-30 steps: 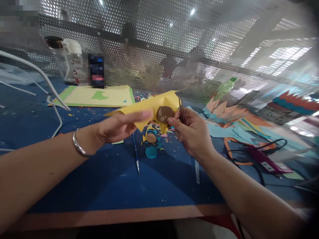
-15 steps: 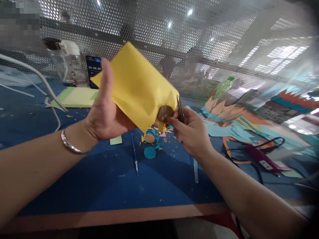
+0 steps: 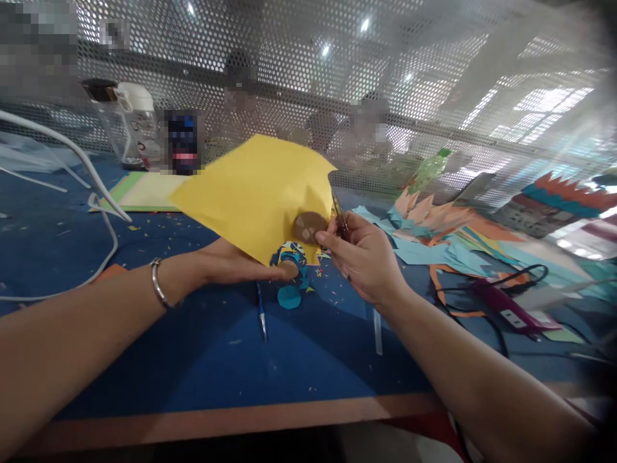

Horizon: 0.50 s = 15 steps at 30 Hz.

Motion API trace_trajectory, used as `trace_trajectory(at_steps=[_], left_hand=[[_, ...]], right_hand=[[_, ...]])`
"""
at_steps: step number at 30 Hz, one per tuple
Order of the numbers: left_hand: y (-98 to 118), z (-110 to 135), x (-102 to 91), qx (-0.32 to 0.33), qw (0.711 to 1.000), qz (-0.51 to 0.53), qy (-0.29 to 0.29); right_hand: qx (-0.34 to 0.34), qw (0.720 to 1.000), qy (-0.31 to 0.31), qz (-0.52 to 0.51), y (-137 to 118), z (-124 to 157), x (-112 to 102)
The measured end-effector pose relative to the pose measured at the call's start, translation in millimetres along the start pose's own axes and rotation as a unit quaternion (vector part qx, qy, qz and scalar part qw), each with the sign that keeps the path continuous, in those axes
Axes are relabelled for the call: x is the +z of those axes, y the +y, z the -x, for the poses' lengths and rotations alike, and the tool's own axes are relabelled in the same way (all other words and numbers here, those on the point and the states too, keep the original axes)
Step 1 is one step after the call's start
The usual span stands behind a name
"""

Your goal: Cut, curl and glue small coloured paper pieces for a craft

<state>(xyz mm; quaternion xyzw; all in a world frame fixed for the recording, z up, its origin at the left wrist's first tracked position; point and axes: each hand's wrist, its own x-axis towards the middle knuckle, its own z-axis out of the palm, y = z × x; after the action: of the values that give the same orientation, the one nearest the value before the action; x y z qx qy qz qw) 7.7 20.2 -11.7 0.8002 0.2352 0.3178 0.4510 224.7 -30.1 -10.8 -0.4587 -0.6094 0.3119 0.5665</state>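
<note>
A yellow sheet of paper [image 3: 250, 193] hangs tilted between my two hands above the table. My left hand [image 3: 231, 260] lies flat under its lower edge, fingers stretched to the right; the thumb is hidden. My right hand [image 3: 364, 257] is closed at the sheet's right side. Its thumb and finger pinch a brown disc [image 3: 308, 226] against the paper. A pair of scissors [image 3: 340, 215] sticks up from the same hand, handles mostly hidden. Below the sheet are a tan disc [image 3: 289, 269], partly covered by my left fingertips, and a blue disc [image 3: 289, 297].
A blue pen-like tool [image 3: 261, 315] and a clear strip [image 3: 378, 331] lie on the blue table among paper scraps. Cut papers [image 3: 438, 251] and a purple power strip [image 3: 511, 308] with cables are right. Bottles [image 3: 139, 122] and a phone [image 3: 184, 141] stand back left.
The yellow sheet has tipped down and flatter. My left hand has lowered and turned, its raised thumb gone from sight. My right hand has shifted slightly left with the disc and scissors.
</note>
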Motion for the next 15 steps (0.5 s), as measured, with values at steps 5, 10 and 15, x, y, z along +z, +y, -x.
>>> trace_trajectory(at_steps=[5, 10, 15], left_hand=[[0.0, -8.0, 20.5, -0.028, 0.991, 0.088, 0.092], [1.9, -7.8, 34.0, -0.135, 0.954, 0.145, 0.226], [2.6, -9.9, 39.4, -0.179, 0.903, 0.261, 0.29]], right_hand=[[0.02, 1.0, -0.019, 0.009, 0.2, 0.8, 3.5], [0.027, 0.999, -0.033, 0.012, 1.4, 0.9, 7.3], [-0.024, 0.995, -0.038, 0.085, 2.6, 1.6, 9.0]])
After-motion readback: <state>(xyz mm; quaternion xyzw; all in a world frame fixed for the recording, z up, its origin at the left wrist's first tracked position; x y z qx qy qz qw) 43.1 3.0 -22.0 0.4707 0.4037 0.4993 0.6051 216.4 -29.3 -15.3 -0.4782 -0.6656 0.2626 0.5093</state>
